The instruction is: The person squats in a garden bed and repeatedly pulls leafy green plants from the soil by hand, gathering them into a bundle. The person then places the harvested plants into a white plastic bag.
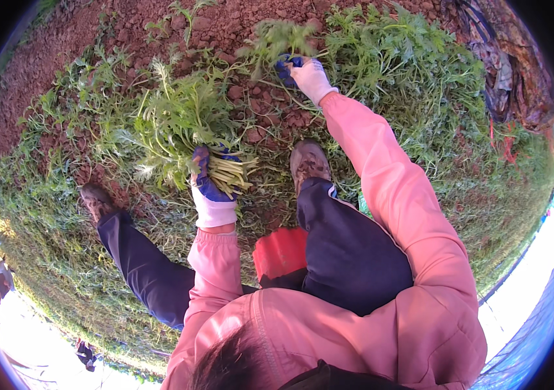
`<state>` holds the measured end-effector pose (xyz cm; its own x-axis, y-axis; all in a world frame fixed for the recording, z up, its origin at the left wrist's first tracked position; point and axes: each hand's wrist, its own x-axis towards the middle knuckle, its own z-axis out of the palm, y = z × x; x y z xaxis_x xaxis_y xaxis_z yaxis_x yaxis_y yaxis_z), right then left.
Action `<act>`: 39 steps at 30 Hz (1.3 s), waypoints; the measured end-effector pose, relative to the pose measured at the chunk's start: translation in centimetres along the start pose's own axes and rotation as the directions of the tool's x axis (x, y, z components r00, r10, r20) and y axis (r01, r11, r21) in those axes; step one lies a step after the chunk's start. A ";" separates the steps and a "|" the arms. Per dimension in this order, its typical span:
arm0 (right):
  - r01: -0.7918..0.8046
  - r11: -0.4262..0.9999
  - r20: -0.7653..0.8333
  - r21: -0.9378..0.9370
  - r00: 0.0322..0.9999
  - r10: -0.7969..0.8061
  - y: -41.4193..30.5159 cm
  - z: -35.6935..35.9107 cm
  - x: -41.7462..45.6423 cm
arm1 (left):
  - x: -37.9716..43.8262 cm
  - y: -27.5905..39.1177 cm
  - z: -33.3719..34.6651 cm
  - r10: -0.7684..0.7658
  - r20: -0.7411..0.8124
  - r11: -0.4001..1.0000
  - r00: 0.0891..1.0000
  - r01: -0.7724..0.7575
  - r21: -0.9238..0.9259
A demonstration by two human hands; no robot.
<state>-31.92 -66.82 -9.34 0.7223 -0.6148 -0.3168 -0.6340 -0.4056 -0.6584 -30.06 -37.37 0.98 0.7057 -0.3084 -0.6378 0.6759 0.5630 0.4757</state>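
Note:
My left hand [208, 178], in a white glove with a blue coated palm, is closed around a thick bunch of leafy green stalks [182, 131]. The pale cut ends point right and the feathery leaves spread up and to the left. My right hand [305, 75], gloved alike, reaches farther out, at the top centre, with its fingers curled at the base of a blurred leafy sprig [282, 39]. Whether a tool is in its fingers cannot be seen. A dense patch of the same leafy plants [394, 44] lies just right of this hand.
Bare reddish soil [252, 14] with clods lies ahead. Trampled greens and stems cover the ground around my two boots. A red plastic object [279, 253] is beneath me, between my legs. A dark, crumpled, muddy sheet or bag [516, 68] lies at the upper right.

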 end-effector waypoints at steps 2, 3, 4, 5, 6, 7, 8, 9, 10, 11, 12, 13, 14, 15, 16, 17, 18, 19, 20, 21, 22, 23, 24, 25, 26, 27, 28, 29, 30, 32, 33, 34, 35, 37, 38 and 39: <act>-0.012 0.993 -0.100 -0.114 0.995 0.000 5.0 0.5 2.4 | 0.3 -0.5 0.6 -0.044 0.049 0.999 0.998 0.044 -0.001; 0.057 0.988 -0.050 -0.142 0.997 -0.064 4.3 0.7 2.2 | 0.2 -0.1 0.1 -0.029 0.045 1.000 0.999 0.029 0.000; -0.096 0.984 0.048 0.151 0.995 0.090 1.6 -0.3 1.2 | 0.1 0.2 -0.1 -0.021 0.015 1.000 1.000 0.021 0.013; -0.271 0.875 0.174 0.402 0.960 0.218 -1.1 -2.2 -0.2 | 0.1 0.3 0.0 -0.026 -0.003 0.999 1.000 0.026 0.022; -0.303 0.785 0.263 0.540 0.947 0.185 -1.5 -3.8 -1.0 | 0.2 0.1 0.4 -0.043 -0.013 0.999 0.999 0.043 0.029; -0.342 0.669 0.356 0.660 0.926 0.124 -2.3 -5.0 -1.6 | 0.3 0.1 0.2 -0.052 -0.012 0.997 0.999 0.053 0.050; -0.290 0.692 0.343 0.662 0.937 0.064 -3.0 -6.3 -2.8 | 0.6 0.2 -0.1 -0.061 -0.011 0.996 0.998 0.062 0.071; -0.242 0.651 0.325 0.719 0.946 -0.007 -3.5 -7.6 -3.9 | 0.9 0.0 0.0 -0.083 -0.001 0.993 0.997 0.082 0.089; -0.211 0.640 0.313 0.739 0.949 -0.048 -5.1 -8.6 -5.2 | 1.2 -0.3 0.0 -0.036 -0.043 0.995 0.998 0.039 0.088; -0.181 0.626 0.297 0.759 0.951 -0.085 -6.7 -9.6 -6.8 | 1.3 -0.5 0.2 -0.045 0.012 0.997 0.999 0.044 0.059; -0.182 0.614 0.292 0.768 0.953 -0.083 -8.2 -10.2 -8.5 | 1.4 -0.8 0.6 -0.054 0.068 0.998 0.996 0.052 0.029; -0.184 0.599 0.290 0.779 0.953 -0.085 -9.9 -10.3 -10.2 | 1.3 -0.9 0.8 -0.056 0.121 0.998 0.991 0.056 0.003; -0.247 0.579 0.338 0.777 0.940 -0.051 -12.3 -10.4 -11.8 | 0.9 -1.0 1.7 -0.070 0.121 0.997 0.990 0.069 0.018; -0.080 0.682 0.223 0.727 0.967 -0.124 -12.0 -8.5 -12.9 | 0.4 -1.3 2.8 -0.086 0.117 0.996 0.989 0.081 0.047; 0.287 0.887 0.102 0.361 0.933 -0.344 -12.2 -7.6 -13.5 | -0.3 -1.3 3.8 -0.097 0.109 0.993 0.989 0.090 0.075; 0.550 0.835 0.065 -0.005 0.834 -0.548 -12.6 -7.0 -14.4 | -0.6 -1.4 4.3 -0.108 0.100 0.990 0.989 0.098 0.103; 0.649 0.759 0.201 -0.055 0.751 -0.629 -13.8 -6.9 -15.0 | 0.1 -1.5 2.9 -0.193 0.202 0.981 0.960 0.189 0.039; 0.760 0.589 0.331 -0.276 0.650 -0.683 -13.4 -4.9 -15.2 | -0.5 -1.9 4.0 -0.120 0.225 0.990 0.967 0.135 -0.051; 0.787 0.515 0.410 -0.340 0.617 -0.672 -12.9 -4.1 -15.7 | -0.3 -2.4 2.9 -0.082 0.282 0.994 0.956 0.099 -0.047; 0.812 0.431 0.489 -0.394 0.582 -0.650 -13.2 -4.0 -16.0 | 0.2 -2.5 1.5 -0.080 0.255 0.997 0.964 0.083 -0.001; 0.833 0.530 0.461 -0.162 0.539 -0.705 -13.1 -4.2 -15.3 | 0.4 -2.4 0.4 -0.075 0.227 0.997 0.971 0.067 0.044; 0.820 0.572 0.445 0.010 0.509 -0.737 -13.0 -5.3 -14.4 | 0.8 -2.0 -0.6 -0.095 0.110 0.988 0.989 0.081 0.133; 0.626 0.734 0.445 0.263 0.596 -0.668 -12.8 -6.4 -13.3 | 0.5 -1.4 1.0 -0.056 0.113 0.988 0.992 0.039 0.151; 0.357 0.793 0.473 0.494 0.654 -0.590 -12.3 -7.0 -12.1 | 0.9 -1.2 0.6 -0.055 0.071 0.995 0.996 0.049 0.092; 0.300 0.893 0.451 0.337 0.781 -0.432 -11.3 -7.4 -10.9 | 1.4 -0.7 -0.3 -0.042 0.004 0.993 0.999 0.041 0.107; 0.206 0.963 0.390 0.175 0.884 -0.260 -10.1 -7.7 -9.5 | 1.8 -0.4 -0.9 -0.033 -0.063 0.992 0.997 0.041 0.123; 0.129 0.992 0.327 0.012 0.937 -0.126 -8.2 -7.4 -7.7 | 1.1 0.5 0.8 -0.036 -0.039 0.992 0.999 0.040 0.121; 0.033 0.988 0.232 -0.153 0.973 0.004 -6.4 -7.2 -5.9 | 1.5 0.7 0.9 -0.007 -0.064 0.984 0.998 0.019 0.176; 0.051 0.966 0.139 -0.255 0.990 -0.015 -4.6 -6.7 -4.2 | 1.3 0.6 1.6 -0.007 -0.082 0.987 0.997 0.020 0.159; 0.137 0.932 0.010 -0.337 0.990 -0.142 -3.2 -5.7 -1.5 | 1.0 0.6 1.8 -0.013 -0.104 0.988 0.994 0.028 0.150; 0.209 0.922 -0.035 -0.326 0.972 -0.233 -3.0 -5.3 -0.4 | 1.2 0.4 1.3 -0.027 -0.105 0.987 0.994 0.044 0.156; 0.284 0.906 -0.077 -0.314 0.943 -0.323 -3.0 -4.7 0.6 | 1.3 0.4 1.1 -0.037 -0.109 0.985 0.993 0.055 0.163; 0.258 0.897 0.015 -0.358 0.963 -0.271 -3.0 -4.2 1.8 | 1.3 0.4 1.0 -0.030 -0.108 0.986 0.994 0.048 0.162; 0.227 0.867 0.196 -0.445 0.969 -0.153 -3.9 -3.2 3.4 | 1.3 0.3 0.9 -0.009 -0.110 0.987 0.994 0.026 0.156; 0.279 0.868 0.128 -0.411 0.960 -0.247 -3.9 -2.8 3.2 | 1.4 0.4 0.9 -0.029 -0.097 0.993 0.995 0.040 0.115; 0.287 0.868 0.075 -0.404 0.957 -0.281 -3.8 -2.3 3.5 | 1.5 0.6 1.0 -0.029 -0.095 0.992 0.995 0.040 0.117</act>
<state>-27.62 -68.99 -6.41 0.8901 -0.4231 -0.1693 -0.4549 -0.8023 -0.3866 -28.34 -38.29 0.91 0.6624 -0.2501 -0.7062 0.7240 0.4561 0.5175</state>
